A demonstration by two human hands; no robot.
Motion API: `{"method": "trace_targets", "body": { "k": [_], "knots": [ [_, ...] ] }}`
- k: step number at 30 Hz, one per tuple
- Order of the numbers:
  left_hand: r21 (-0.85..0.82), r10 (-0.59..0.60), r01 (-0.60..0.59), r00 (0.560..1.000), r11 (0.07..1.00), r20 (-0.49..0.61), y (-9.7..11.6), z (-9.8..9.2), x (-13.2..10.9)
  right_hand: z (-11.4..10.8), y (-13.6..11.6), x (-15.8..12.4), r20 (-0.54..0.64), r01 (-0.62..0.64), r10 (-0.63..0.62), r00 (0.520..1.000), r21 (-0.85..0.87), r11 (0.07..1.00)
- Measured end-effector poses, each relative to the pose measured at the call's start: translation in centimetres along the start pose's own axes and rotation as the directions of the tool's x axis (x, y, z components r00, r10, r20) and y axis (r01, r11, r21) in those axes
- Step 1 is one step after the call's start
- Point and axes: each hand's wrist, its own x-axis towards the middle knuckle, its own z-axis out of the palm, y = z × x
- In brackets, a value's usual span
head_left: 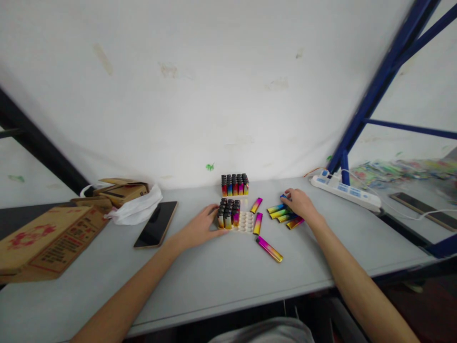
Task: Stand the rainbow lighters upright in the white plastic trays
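Observation:
My left hand (202, 227) curves around the left side of a white lighter tray (245, 222), thumb along its front and fingers at its back left. Upright lighters (228, 213) with dark tops fill the tray's left part; bare round holes show on its right. Over a small pile of shiny multicoloured lighters (282, 213), my right hand (299, 202) has its fingers bent down on a blue-ended lighter (283, 196), most of which the hand hides. Between the tray and the pile lie a pink-yellow lighter (257, 224), another lighter (256, 205) and a nearer one (269, 249).
Behind the tray stands a full block of lighters (234, 186) by the wall. To the left are a phone (156, 225), a white plastic bag (139, 207) and cardboard boxes (46, 238). At right lie a power strip (346, 192) with cables and another phone (424, 209), near a blue frame (371, 95).

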Motion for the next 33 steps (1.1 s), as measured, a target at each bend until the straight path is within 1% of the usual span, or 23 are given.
{"method": "trace_targets", "body": {
  "k": [2, 4, 6, 7, 8, 9, 10, 12, 13, 14, 15, 18, 20, 22, 24, 26, 29, 33],
  "knots": [
    [0.007, 0.007, -0.007, 1.000, 1.000, -0.004, 0.1, -0.1, 0.0, 0.1, -0.3, 0.1, 0.030, -0.011, 0.011, 0.999, 0.009, 1.000],
    [0.002, 0.008, -0.008, 1.000, 1.000, -0.006, 0.3, -0.1, 0.0, -0.1, -0.7, 0.2, 0.026, 0.024, -0.025, 0.999, 0.031, 0.999],
    [-0.011, 0.004, -0.004, 1.000, 1.000, -0.011, 0.4, -0.2, 0.0, -0.5, -1.3, 0.2, -0.022, 0.082, -0.079, 0.997, 0.136, 0.987],
    [-0.019, 0.002, -0.002, 1.000, 1.000, -0.014, 0.5, -0.2, 0.0, -0.6, -1.7, 0.1, -0.053, 0.109, -0.099, 0.994, 0.244, 0.964],
    [-0.027, -0.001, 0.000, 1.000, 1.000, -0.018, 0.5, -0.3, 0.0, -0.7, -2.2, -0.2, -0.081, 0.137, -0.114, 0.990, 0.380, 0.915],
    [-0.033, -0.004, 0.003, 1.000, 0.999, -0.020, 0.6, -0.3, 0.1, -0.8, -2.9, -0.5, -0.098, 0.158, -0.126, 0.987, 0.525, 0.836],
    [-0.039, -0.008, 0.007, 1.000, 0.999, -0.023, 0.6, -0.3, 0.1, -0.7, -3.6, -0.9, -0.094, 0.168, -0.141, 0.986, 0.653, 0.738],
    [-0.054, -0.009, 0.008, 1.000, 0.999, -0.021, 0.7, -0.4, 0.1, -0.6, -5.4, -1.9, -0.036, 0.147, -0.200, 0.979, 0.805, 0.575],
    [-0.062, -0.009, 0.008, 1.000, 0.998, -0.021, 0.7, -0.4, 0.1, -0.6, -6.4, -2.4, 0.001, 0.127, -0.236, 0.972, 0.842, 0.525],
    [-0.070, -0.009, 0.007, 1.000, 0.998, -0.023, 0.8, -0.4, 0.1, -0.5, -7.4, -3.0, 0.030, 0.113, -0.268, 0.963, 0.859, 0.500],
    [-0.077, -0.010, 0.008, 1.000, 0.997, -0.026, 0.8, -0.4, 0.1, -0.5, -8.3, -3.5, 0.039, 0.114, -0.288, 0.957, 0.861, 0.496],
    [-0.074, -0.015, 0.014, 1.000, 0.997, -0.024, 0.8, -0.3, 0.1, -0.5, -10.7, -4.9, -0.009, 0.159, -0.286, 0.958, 0.847, 0.507],
    [-0.063, -0.008, 0.007, 1.000, 0.998, -0.014, 0.7, -0.3, 0.2, -0.5, -12.0, -5.6, 0.032, 0.105, -0.273, 0.961, 0.876, 0.472],
    [-0.061, 0.003, -0.004, 1.000, 0.998, -0.008, 0.6, -0.2, 0.2, -0.4, -12.8, -6.1, 0.130, -0.010, -0.262, 0.956, 0.910, 0.414],
    [-0.062, 0.002, -0.003, 1.000, 0.998, -0.008, 0.4, -0.1, 0.2, -0.2, -13.3, -6.4, 0.209, -0.111, -0.243, 0.947, 0.924, 0.366],
    [-0.054, -0.001, 0.000, 1.000, 0.999, -0.014, 0.3, 0.0, 0.2, 0.0, -13.4, -6.6, 0.245, -0.157, -0.227, 0.943, 0.925, 0.345],
    [-0.043, 0.007, -0.008, 1.000, 0.999, -0.024, 0.3, 0.1, 0.2, 0.3, -13.3, -6.7, 0.264, -0.172, -0.228, 0.937, 0.919, 0.355],
    [-0.038, -0.005, 0.005, 1.000, 0.999, -0.010, 0.5, -0.1, 0.2, 0.2, -13.0, -6.7, 0.241, -0.146, -0.230, 0.943, 0.919, 0.367]
  ]
}}
